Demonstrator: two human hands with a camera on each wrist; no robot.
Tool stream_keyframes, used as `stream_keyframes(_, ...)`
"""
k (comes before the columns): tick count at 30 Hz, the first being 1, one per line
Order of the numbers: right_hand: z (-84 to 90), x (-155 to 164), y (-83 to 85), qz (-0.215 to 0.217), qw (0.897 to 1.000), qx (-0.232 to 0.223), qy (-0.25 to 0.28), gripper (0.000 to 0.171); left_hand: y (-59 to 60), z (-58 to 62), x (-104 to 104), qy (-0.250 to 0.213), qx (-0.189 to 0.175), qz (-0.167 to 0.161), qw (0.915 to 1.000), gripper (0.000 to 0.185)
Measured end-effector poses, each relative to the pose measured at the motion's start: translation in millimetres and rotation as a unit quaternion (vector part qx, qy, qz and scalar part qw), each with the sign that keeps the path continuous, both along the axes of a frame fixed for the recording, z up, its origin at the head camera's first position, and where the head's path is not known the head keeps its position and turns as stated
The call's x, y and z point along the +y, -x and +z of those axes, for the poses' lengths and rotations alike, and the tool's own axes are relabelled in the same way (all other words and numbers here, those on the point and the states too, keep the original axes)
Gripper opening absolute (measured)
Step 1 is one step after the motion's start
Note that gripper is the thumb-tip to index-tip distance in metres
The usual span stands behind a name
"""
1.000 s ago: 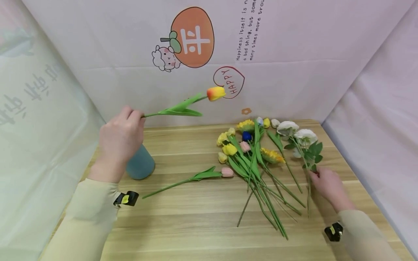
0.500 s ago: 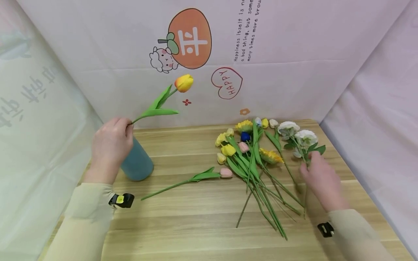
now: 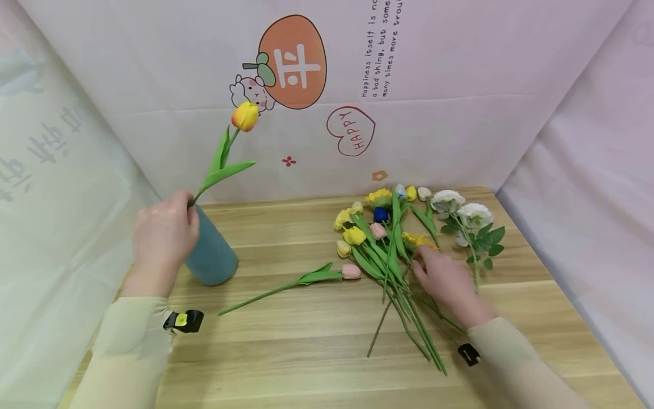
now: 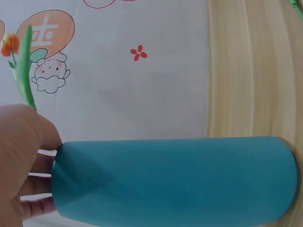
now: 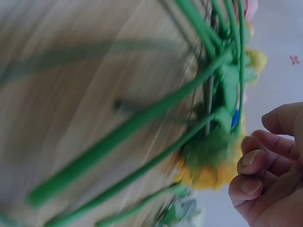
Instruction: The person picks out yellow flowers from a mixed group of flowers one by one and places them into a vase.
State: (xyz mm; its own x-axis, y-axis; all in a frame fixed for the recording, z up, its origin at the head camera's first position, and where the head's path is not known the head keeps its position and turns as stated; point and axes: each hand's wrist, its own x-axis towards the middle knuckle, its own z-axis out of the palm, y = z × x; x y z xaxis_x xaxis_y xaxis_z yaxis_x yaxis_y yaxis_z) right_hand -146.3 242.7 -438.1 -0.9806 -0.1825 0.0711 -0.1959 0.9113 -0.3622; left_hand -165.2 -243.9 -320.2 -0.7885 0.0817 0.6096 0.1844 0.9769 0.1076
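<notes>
Head view: we see the yellow-orange tulip point(image 3: 222, 173) slanting above the blue vase point(image 3: 211, 250), its stem pinched in the left grip point(image 3: 164, 232); we cannot tell whether the stem enters. The right grip point(image 3: 443, 279), thumb and loosely bent fingers apart, is beside a sunflower point(image 3: 416, 239); between vase and sunflower, a pink tulip point(image 3: 319, 276) lies on the bench point(image 3: 281, 352)
</notes>
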Motion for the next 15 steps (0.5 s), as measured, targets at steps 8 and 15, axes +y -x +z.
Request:
stream_keyframes(8,-7.6,-28.1,10.8,0.035,0.999,0.034,-0.001,0.019,-6.7,3.0,-5.7,-0.001,-0.052,0.029,0.9982,0.031)
stream_keyframes(15,-9.0,-35.7,21.7,0.04,0.998,0.036,-0.03,0.035,-11.8,2.9,-8.6,0.002,-0.104,0.057,0.993,0.045)
